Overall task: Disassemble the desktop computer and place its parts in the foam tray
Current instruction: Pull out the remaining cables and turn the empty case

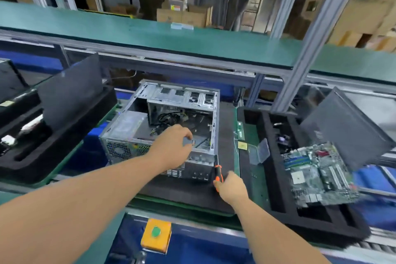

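The opened computer case [162, 122] sits mid-desk on a dark mat [182, 191]; right of it, the foam tray [278, 199] carries the motherboard [319, 173]. Left hand [173, 148] pinches a small metal part [188, 141]; right hand [231, 186] grips an orange-handled screwdriver [218, 172].

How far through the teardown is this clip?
Done: the motherboard lies in the foam tray, and the computer case is open. In hand: the left hand pinches a small grey part over the case; the right hand holds an orange-handled screwdriver. Left: cables and the power supply.
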